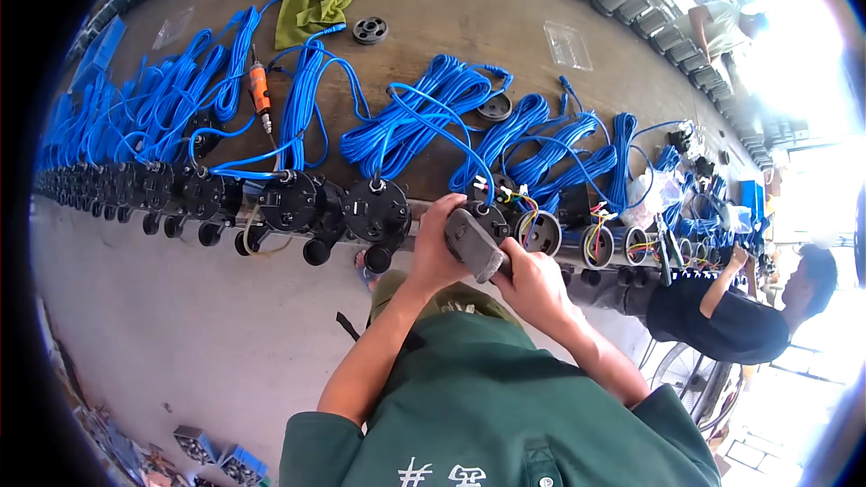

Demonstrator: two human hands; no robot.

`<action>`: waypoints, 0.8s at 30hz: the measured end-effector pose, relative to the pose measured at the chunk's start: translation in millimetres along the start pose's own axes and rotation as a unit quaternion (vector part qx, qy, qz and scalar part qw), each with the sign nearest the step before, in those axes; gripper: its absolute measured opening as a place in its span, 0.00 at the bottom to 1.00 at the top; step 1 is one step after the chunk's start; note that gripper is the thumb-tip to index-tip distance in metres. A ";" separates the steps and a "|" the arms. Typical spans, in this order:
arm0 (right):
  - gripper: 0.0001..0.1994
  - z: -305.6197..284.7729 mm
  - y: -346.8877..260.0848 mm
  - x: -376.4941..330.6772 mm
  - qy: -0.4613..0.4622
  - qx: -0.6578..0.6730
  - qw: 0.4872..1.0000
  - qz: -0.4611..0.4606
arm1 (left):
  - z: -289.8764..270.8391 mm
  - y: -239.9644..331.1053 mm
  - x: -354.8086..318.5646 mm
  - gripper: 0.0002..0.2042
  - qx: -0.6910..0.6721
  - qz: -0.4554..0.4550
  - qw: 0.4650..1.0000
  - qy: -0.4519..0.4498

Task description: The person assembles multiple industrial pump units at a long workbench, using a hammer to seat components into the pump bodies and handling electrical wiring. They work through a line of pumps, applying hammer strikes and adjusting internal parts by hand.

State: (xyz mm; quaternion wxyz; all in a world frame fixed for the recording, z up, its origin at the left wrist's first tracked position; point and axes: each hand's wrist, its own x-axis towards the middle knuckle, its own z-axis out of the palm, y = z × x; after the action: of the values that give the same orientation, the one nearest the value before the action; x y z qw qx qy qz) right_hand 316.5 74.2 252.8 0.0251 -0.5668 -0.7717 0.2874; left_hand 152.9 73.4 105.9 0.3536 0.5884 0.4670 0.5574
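A grey mallet [475,245] with a blocky head is in my right hand [538,287], its fingers closed around the handle, which is mostly hidden. The head is directly over a black round motor cap [490,219] at the bench's near edge and covers part of it. My left hand [437,245] curls against the left side of that motor, its fingertips partly behind the mallet head. A blue cable runs up from the cap. Just right of it stands an open motor housing [538,233] with coloured wires. Left of my hands is a capped black motor [376,209].
Coiled blue cables [419,117] cover much of the brown bench [433,9]. An orange screwdriver [260,90] hangs at the left, near a green cloth [311,7]. More open housings [597,245] line the edge rightward. A co-worker [731,311] is at the right.
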 end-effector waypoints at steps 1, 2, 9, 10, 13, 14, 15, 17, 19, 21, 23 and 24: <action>0.15 -7.8 -1.1 -3.9 -0.010 0.038 0.999 0.005 | 0.0 0.4 -2.4 0.51 0.009 -0.005 1.000 0.005; 0.16 -22.5 -4.6 -10.6 -0.020 0.075 0.997 0.011 | 0.2 -0.7 -1.2 0.51 0.017 -0.011 1.000 0.009; 0.12 -53.4 -8.6 -54.9 0.236 0.252 0.937 0.051 | -1.7 6.7 0.1 0.48 0.046 0.011 0.999 0.026; 0.14 -37.0 5.9 -42.2 0.265 0.049 0.962 -0.042 | -3.1 7.7 1.6 0.48 0.046 0.010 0.999 0.022; 0.14 -15.8 33.4 -35.4 0.054 -0.053 0.991 0.112 | -4.9 8.7 3.5 0.50 0.055 -0.014 0.998 0.002; 0.15 -27.0 38.4 -35.8 0.020 -0.004 0.993 0.120 | -8.3 10.3 -2.8 0.50 0.075 0.006 0.997 0.008; 0.16 -40.8 25.1 -35.8 0.010 0.049 0.989 0.138 | -10.5 8.2 -5.3 0.50 0.081 0.007 0.997 0.008; 0.15 -67.7 -1.7 -41.2 0.025 0.145 0.980 0.134 | -13.1 3.6 -3.6 0.50 0.088 0.011 0.996 0.012; 0.16 -85.2 -20.0 -59.6 0.048 0.265 0.959 0.086 | -11.8 2.3 -5.9 0.50 0.089 0.010 0.996 0.005; 0.18 -62.3 -20.3 -64.2 0.088 0.301 0.949 0.018 | -10.4 3.2 -8.3 0.51 0.085 0.004 0.996 -0.008; 0.20 -21.3 -12.7 -54.0 0.133 0.262 0.955 -0.046 | -9.4 4.3 -1.6 0.51 0.074 0.012 0.997 -0.029; 0.18 -18.5 -8.2 -39.3 0.055 0.207 0.977 -0.019 | -8.2 2.8 -3.3 0.51 0.063 0.008 0.998 -0.030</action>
State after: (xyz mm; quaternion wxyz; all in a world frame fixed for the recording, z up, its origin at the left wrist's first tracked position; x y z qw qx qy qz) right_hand 330.2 45.3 283.4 0.1898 -0.5495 -0.7036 0.4086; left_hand 145.5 68.6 108.5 0.3259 0.6296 0.4855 0.5115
